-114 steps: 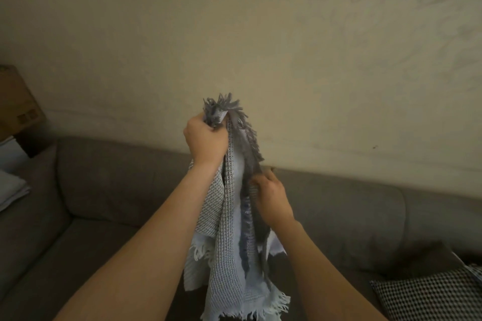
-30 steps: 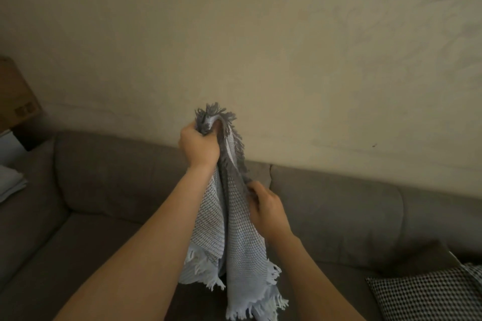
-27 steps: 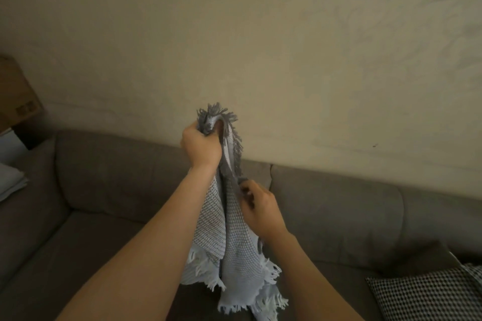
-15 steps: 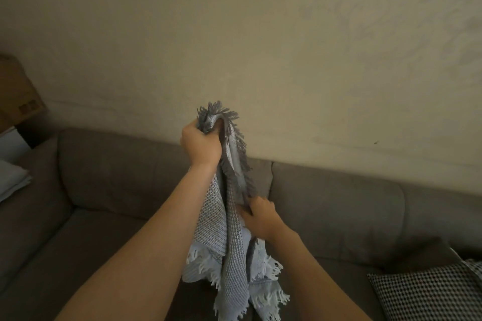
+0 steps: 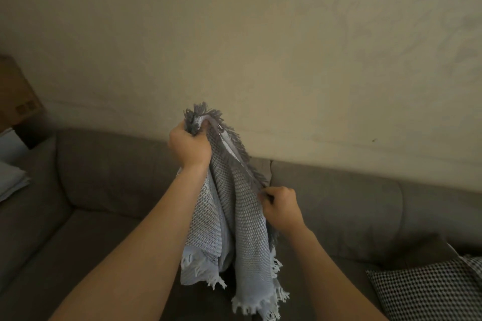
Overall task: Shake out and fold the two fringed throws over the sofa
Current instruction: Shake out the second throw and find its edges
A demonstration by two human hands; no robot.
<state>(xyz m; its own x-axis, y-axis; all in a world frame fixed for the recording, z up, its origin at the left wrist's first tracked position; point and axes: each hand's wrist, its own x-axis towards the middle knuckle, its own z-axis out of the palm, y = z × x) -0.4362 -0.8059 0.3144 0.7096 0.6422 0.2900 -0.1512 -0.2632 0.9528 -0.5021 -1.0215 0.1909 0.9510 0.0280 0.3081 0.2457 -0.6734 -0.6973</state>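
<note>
Left hand (image 5: 189,147) clenches throw (image 5: 234,219) corner high; right hand (image 5: 283,210) pinches fringed edge. Step: finding corners above sofa (image 5: 339,206). Next: spread, shake.

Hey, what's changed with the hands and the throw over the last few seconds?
The right hand has worked along the dark fringed edge of the throw and moved out to the right, away from the left hand, so that edge now runs slanted between them. Unchanged: the left hand grips the bunched top corner, the right hand pinches the edge, and the throw hangs above the sofa.
</note>
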